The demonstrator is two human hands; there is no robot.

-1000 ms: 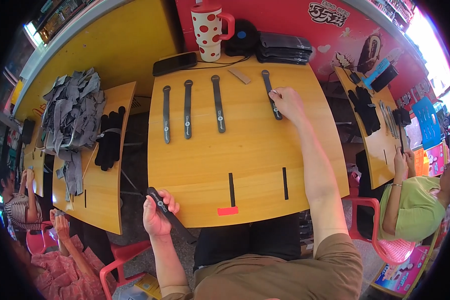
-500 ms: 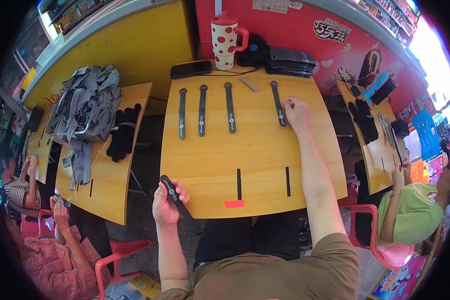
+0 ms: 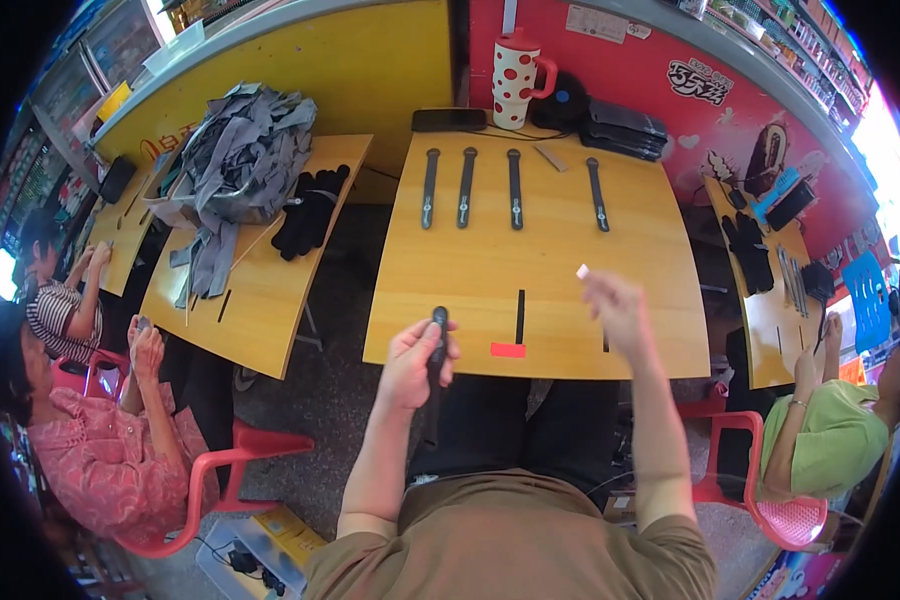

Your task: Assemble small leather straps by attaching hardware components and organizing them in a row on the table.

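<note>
My left hand (image 3: 420, 358) is closed around a dark strap (image 3: 436, 372) with a rounded top end, held upright past the table's near edge, its tail hanging low. My right hand (image 3: 617, 305), somewhat smeared by motion, is above the table's right side. At its fingertips shows a small whitish piece (image 3: 582, 271), too small to name. Several similar dark grey straps lie lengthwise in a spaced row on the far half of the wooden table (image 3: 450, 270); the rightmost strap (image 3: 597, 194) is apart from the others. A black strip (image 3: 520, 317) and a red strip (image 3: 508, 350) mark the near side.
A polka-dot tumbler (image 3: 514, 85), a black phone (image 3: 449, 120) and a stack of black packets (image 3: 623, 130) line the back. On the left table sit heaped grey fabric pieces (image 3: 255, 140) and black gloves (image 3: 310, 212). Other people sit at tables on both sides.
My right hand has drawn back from the rightmost strap toward me, with a whitish piece now at its fingertips. My left hand still holds its strap, now more upright. The view has shifted.
</note>
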